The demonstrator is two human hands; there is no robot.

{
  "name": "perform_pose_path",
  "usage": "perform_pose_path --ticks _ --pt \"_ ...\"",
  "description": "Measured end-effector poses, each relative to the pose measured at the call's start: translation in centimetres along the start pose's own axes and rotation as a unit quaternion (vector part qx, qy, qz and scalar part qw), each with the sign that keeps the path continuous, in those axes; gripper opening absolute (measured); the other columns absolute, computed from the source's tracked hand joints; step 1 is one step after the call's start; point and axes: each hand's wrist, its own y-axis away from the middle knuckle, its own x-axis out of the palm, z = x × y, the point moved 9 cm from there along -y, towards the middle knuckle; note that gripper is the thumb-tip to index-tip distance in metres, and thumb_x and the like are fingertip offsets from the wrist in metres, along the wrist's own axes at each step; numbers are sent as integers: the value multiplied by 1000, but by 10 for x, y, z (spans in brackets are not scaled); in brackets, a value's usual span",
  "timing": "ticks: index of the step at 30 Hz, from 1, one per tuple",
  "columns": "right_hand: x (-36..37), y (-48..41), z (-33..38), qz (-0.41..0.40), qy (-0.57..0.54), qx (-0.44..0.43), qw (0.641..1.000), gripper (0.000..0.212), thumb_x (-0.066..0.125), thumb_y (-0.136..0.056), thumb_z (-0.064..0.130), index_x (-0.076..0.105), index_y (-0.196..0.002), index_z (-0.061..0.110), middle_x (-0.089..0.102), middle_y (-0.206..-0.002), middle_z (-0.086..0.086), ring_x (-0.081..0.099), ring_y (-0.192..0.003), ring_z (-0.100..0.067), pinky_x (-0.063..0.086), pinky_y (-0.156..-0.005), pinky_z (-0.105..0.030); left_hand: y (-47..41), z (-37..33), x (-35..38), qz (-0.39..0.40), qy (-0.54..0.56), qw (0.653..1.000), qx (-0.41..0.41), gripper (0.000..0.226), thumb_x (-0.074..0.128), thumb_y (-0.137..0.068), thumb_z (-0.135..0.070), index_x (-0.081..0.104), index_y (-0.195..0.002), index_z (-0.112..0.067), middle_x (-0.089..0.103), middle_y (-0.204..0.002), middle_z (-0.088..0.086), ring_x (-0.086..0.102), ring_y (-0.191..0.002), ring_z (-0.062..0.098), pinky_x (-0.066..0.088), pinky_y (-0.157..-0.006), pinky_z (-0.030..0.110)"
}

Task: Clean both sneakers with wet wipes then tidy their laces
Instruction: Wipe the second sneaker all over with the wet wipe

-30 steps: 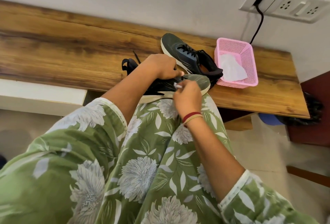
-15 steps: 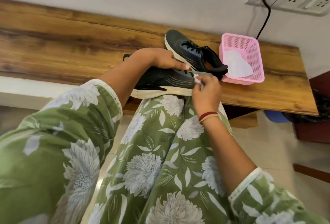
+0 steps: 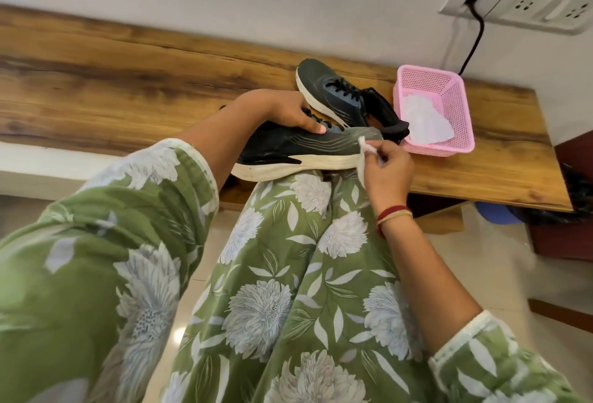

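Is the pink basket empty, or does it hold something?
Not empty: a crumpled white wipe lies inside the pink basket.

sneakers (image 3: 288, 146) (image 3: 324, 81): 2 | wet wipes (image 3: 362, 158) (image 3: 423, 120): 2 | hands (image 3: 288, 110) (image 3: 388, 168): 2 | pink basket (image 3: 462, 107): 1 | wooden shelf (image 3: 128, 88): 1

A plain white wall (image 3: 288, 1) rises beyond the fingers (image 3: 380, 152), behind a brown wood-grain worktop (image 3: 128, 81). Up and to the right of the fingers, a white switch-and-socket plate (image 3: 526, 1) is set in the wall, and a black cable (image 3: 471, 46) hangs from it. Below the worktop lies a pale glossy tiled floor (image 3: 475, 268). Dark red furniture (image 3: 577, 158) stands far right.
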Motion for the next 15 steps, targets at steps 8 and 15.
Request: perform_pose_path --ticks 8,15 --pt "62 52 60 90 -32 -76 993 20 58 -87 4 69 -102 7 56 -96 -3 52 -85 -12 35 -72 -8 -10 7 0 27 -15 998 -47 60 61 -85 -53 55 -126 -9 56 -116 6 51 -97 22 38 -85 31" --pt "69 84 92 134 -57 -196 970 14 59 -85 6 69 -94 11 59 -85 -3 54 -78 -15 42 -67 -23 -14 12 1 39 -26 996 -75 74 61 -82 -58 46 -136 -10 51 -133 8 51 -115 28 38 -92 35"
